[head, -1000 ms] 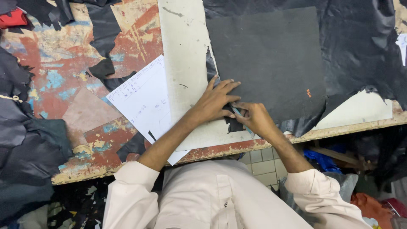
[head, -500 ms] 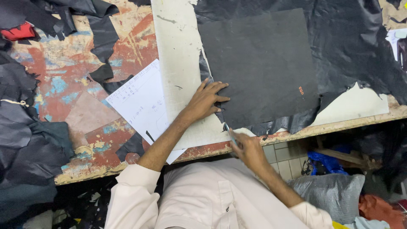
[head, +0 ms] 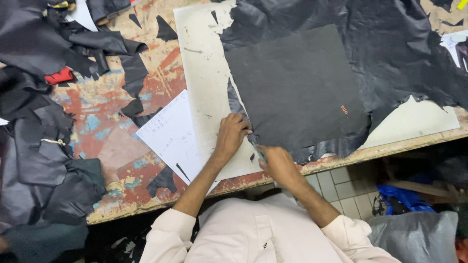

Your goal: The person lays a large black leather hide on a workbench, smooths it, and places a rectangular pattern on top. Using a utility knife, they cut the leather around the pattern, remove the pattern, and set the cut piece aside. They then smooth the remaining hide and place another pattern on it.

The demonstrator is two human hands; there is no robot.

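One worn worktop [head: 122,117], its paint flaked to red and blue, fills the view. Across its 12-to-3 o'clock part spreads a large black leather hide [head: 390,63], ragged at its edges. On the hide lies a dark grey rectangular pattern board [head: 297,92], its near-left corner reaching toward 6 o'clock. Under both runs a pale cutting board [head: 204,87], from 12 down to the front edge. At 9 o'clock sits a heap of black leather offcuts [head: 39,146], and a white sheet of paper [head: 170,134] lies just left of centre.

The left hand [head: 231,134] rests fingers-down on the pale board, its fingertips touching the pattern's left edge; its grip is loose and closes on nothing. The right hand [head: 278,163], at 6 o'clock near the worktop's front edge, is closed on a small cutting tool [head: 260,154] whose tip meets the hide at the pattern's near-left corner.

As a judgement, the cut around the pattern seems partly made: a pale slit shows along the pattern's left side, while the hide along its far and right sides looks whole and uncut.
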